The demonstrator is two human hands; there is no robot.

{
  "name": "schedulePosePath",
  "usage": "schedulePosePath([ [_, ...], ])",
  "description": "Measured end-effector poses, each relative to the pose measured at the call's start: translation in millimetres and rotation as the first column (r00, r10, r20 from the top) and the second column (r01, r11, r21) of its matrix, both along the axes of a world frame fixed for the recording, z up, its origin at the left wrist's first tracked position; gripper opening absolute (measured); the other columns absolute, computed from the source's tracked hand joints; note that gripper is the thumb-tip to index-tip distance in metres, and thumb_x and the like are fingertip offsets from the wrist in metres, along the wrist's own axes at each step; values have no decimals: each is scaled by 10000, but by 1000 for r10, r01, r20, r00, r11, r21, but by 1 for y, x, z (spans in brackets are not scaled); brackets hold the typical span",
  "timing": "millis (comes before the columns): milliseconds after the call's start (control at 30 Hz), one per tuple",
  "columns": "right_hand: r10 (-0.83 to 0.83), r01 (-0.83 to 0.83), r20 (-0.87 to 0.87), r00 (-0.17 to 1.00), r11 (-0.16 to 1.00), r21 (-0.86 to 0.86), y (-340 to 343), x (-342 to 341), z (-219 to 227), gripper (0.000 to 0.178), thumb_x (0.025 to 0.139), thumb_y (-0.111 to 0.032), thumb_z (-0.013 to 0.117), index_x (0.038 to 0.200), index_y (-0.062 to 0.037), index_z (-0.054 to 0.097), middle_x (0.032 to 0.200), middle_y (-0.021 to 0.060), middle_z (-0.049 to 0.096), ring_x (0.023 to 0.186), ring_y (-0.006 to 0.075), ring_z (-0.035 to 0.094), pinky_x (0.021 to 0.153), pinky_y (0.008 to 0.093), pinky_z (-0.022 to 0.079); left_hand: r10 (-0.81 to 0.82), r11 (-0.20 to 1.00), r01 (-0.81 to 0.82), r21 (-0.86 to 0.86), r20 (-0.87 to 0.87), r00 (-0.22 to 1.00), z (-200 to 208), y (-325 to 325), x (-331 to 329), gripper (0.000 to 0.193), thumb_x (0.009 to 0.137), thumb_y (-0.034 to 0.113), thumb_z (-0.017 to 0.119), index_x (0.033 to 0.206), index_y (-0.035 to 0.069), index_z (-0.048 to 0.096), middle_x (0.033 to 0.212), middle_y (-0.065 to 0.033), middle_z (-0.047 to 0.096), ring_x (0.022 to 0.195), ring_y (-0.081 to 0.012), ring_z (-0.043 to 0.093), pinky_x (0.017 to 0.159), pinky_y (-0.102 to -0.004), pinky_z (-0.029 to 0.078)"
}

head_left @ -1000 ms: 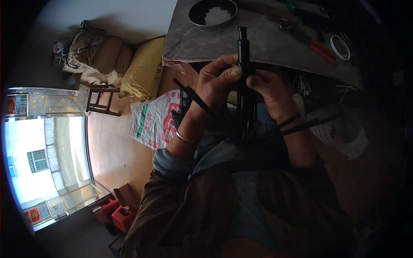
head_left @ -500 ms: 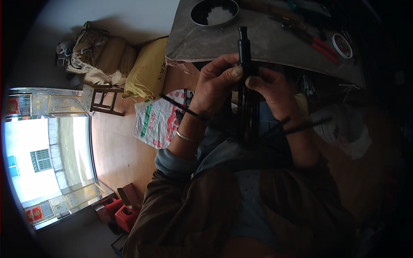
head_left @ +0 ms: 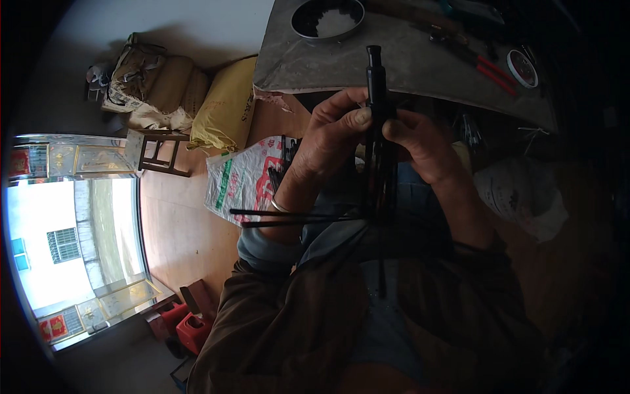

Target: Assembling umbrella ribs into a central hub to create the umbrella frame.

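Left hand is closed around the upper part of a black rod assembly, thumb pressed against the shaft just below its capped top end. Right hand grips the same shaft from the opposite side, fingers curled, index fingertip touching the rod. The assembly stands nearly upright in front of the person's chest, its top overlapping the near edge of the grey worktable. Thin black ribs branch off the lower shaft and extend sideways to the left, below the left wrist.

Containers: a round dark bowl sits on the worktable, holding pale material; contents cannot be identified. A printed woven sack lies on the floor left of the hands. A yellow sack leans beside the worktable.

Both forearms rise from the lower edge, wrists bent inward.
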State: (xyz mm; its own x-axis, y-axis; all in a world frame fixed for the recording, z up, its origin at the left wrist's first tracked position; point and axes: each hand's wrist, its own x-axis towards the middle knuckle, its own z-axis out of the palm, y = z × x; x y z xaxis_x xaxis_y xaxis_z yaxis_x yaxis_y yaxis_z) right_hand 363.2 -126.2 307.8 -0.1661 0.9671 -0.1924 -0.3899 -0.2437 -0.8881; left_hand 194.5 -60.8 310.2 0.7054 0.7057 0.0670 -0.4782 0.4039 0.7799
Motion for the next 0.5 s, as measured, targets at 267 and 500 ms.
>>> schedulePosePath([
  [267, 106, -107, -48, 993, 994, -6, 2, 10, 1, 482, 771, -416, 752, 993, -9, 621, 819, 10, 616, 762, 80, 576, 705, 241, 469, -35, 997, 40, -70, 71, 997, 0, 2, 4, 271, 875, 98, 632, 1138, 43, 598, 1027, -64, 651, 950, -161, 623, 852, -308, 508],
  [500, 12, -12, 17, 1000, 1000, 20, 3, 2, -5, 425, 755, -417, 768, 894, -37, 637, 739, -23, 589, 674, 53, 539, 616, 217, 439, -31, 996, 39, -75, 105, 994, -2, 2, 6, 306, 877, 128, 639, 1163, 33, 590, 1046, -72, 648, 968, -165, 621, 867, -312, 503],
])
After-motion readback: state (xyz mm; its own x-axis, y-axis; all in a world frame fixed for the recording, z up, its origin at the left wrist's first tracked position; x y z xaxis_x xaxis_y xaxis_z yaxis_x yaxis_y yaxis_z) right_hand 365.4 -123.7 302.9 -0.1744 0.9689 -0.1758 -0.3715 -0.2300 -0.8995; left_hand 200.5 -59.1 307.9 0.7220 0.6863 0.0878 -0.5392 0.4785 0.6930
